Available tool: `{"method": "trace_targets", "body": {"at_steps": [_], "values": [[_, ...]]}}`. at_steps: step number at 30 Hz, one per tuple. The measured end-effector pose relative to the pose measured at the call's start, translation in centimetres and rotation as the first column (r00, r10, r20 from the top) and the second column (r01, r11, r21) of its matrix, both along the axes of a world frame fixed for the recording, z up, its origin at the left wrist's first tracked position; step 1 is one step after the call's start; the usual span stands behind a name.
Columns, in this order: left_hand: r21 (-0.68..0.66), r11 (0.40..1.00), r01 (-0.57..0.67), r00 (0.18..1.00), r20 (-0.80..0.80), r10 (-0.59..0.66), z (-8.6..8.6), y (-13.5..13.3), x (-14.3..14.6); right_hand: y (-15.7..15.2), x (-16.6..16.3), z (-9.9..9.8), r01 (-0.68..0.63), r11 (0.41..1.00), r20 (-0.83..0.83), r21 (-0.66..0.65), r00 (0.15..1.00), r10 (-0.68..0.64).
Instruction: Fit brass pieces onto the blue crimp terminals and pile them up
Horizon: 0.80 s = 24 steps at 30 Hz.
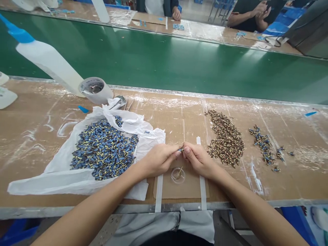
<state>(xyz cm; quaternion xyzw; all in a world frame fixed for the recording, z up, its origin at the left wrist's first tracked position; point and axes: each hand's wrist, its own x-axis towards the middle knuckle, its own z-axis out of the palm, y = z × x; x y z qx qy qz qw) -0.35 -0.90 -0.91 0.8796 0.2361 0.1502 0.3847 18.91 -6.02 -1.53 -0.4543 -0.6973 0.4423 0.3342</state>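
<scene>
Head view, hands (160,160) (198,159) pinching tiny blue part (181,149), maybe plastic

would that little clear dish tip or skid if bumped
The clear round dish looks like thin plastic, so it is probably light and would likely skid on the cardboard sheet. Its low, wide shape makes tipping unlikely, though the thin stick leaning inside could shift.

A white plastic bag (61,174) heaped with blue parts (102,150) crowds the left hand (159,160), and the right hand (198,159) sits just short of a brass-coloured heap (227,138). Between those piles, a lane of cardboard (179,126) runs back to the green conveyor belt (164,68). A small clear dish (177,175) sits right under the hands (easily knocked, that).
</scene>
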Motion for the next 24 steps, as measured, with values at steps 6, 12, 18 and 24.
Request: {"method": "trace_targets", "body": {"at_steps": [6, 12, 18, 24], "values": [[-0.069, 0.998, -0.007, 0.999, 0.034, 0.009, 0.15, 0.20, -0.02, 0.13, 0.04, 0.16, -0.014, 1.000, -0.013, -0.010, 1.000, 0.013], [-0.012, 1.000, -0.004, 0.999, 0.046, 0.004, -0.07, -0.08, 0.11, -0.12, -0.37, -0.20, -0.006, 0.998, 0.078, 0.068, 0.997, 0.000], [0.091, 0.996, 0.004, 0.998, 0.057, -0.009, -0.36, -0.39, 0.25, -0.43, -0.66, -0.02, -0.014, 0.992, 0.212, 0.125, 0.977, -0.013], [0.159, 0.987, -0.016, 1.000, 0.022, 0.013, -0.54, -0.51, 0.31, -0.55, -0.76, 0.00, -0.010, 0.991, 0.290, 0.136, 0.956, -0.030]]}}
